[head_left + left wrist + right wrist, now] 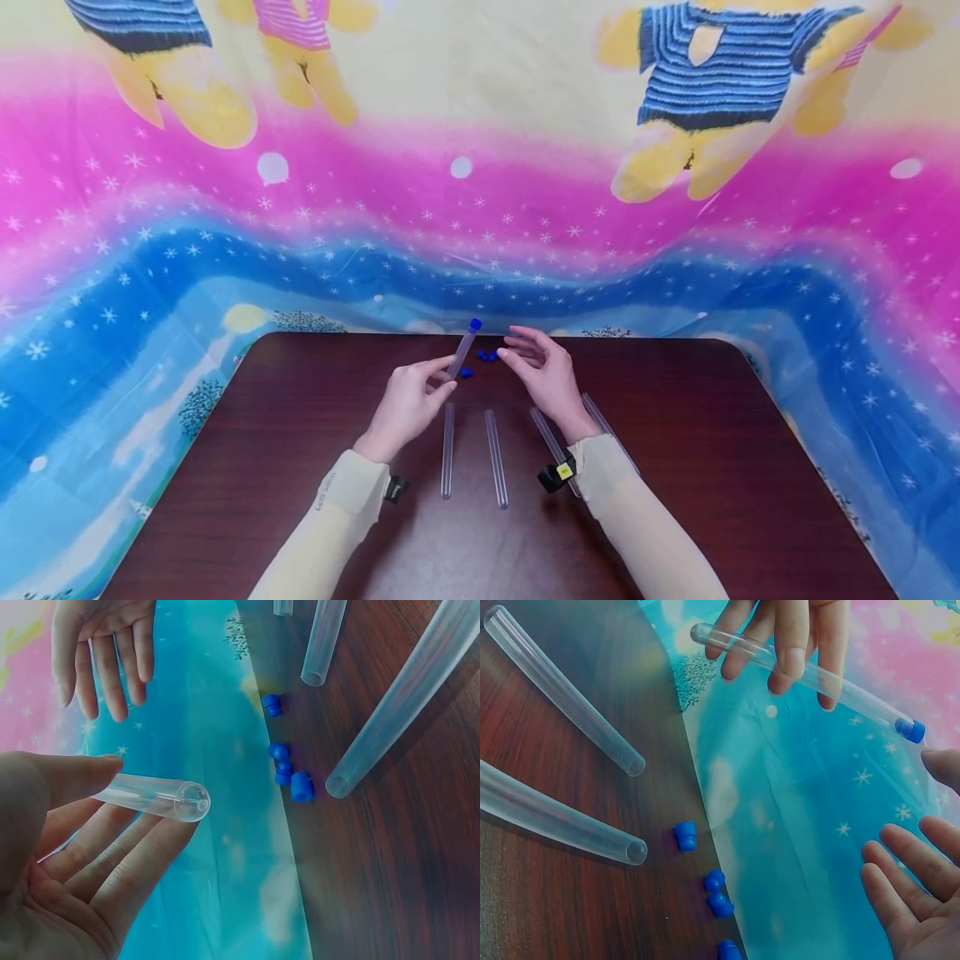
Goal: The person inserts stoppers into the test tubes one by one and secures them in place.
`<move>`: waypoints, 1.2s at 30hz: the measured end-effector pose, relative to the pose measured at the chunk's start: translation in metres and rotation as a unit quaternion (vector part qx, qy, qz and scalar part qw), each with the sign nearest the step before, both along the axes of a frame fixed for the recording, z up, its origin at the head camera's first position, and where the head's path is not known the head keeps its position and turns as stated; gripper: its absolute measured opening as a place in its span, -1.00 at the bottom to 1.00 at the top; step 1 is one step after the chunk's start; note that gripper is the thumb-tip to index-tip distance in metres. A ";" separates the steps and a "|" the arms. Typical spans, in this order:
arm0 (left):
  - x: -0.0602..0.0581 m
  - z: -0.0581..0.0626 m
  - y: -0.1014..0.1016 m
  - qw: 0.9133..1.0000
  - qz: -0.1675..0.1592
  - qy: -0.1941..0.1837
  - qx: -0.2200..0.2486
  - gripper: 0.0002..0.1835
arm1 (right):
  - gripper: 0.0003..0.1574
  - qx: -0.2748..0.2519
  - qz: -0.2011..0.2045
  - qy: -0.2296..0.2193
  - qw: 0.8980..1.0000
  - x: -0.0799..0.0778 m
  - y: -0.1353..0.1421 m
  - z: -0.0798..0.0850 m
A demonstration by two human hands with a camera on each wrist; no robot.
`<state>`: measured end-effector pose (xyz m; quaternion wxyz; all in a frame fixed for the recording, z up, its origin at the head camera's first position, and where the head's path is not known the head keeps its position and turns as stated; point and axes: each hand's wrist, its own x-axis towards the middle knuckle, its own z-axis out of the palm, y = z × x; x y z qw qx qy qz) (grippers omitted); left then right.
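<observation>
My left hand (408,408) pinches a clear test tube (462,348) between thumb and fingers above the far part of the table. A blue cap (910,730) plugs the tube's top end, and the rounded bottom end points towards the left wrist camera. To the right, my right hand (551,379) is raised, apart from the tube, its fingers loosely bent with nothing in them. In the right wrist view its thumb is close to the capped end. Below the hands, several loose blue caps (301,787) lie near the table's far edge.
Several clear test tubes without caps lie on the dark wooden table (300,517): a left tube (447,454), a middle tube (496,458), and others partly under my right wrist, including the far right tube (600,417). A patterned cloth (465,225) hangs behind the table.
</observation>
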<state>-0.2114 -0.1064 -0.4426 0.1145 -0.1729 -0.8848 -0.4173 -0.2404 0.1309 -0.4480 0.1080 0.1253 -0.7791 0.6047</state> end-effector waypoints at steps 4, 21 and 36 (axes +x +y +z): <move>0.001 0.002 -0.003 1.000 0.005 -0.005 0.004 -0.57 | -0.43 -0.004 0.000 -0.001 1.000 -0.001 0.001 0.000; 0.004 0.002 -0.016 0.999 0.021 -0.045 0.018 -0.58 | -0.44 0.005 -0.013 -0.003 1.000 -0.002 0.009 -0.008; 0.007 0.001 -0.029 0.998 0.034 -0.047 0.005 -0.57 | -0.44 -0.002 -0.014 -0.013 1.000 -0.005 0.015 -0.015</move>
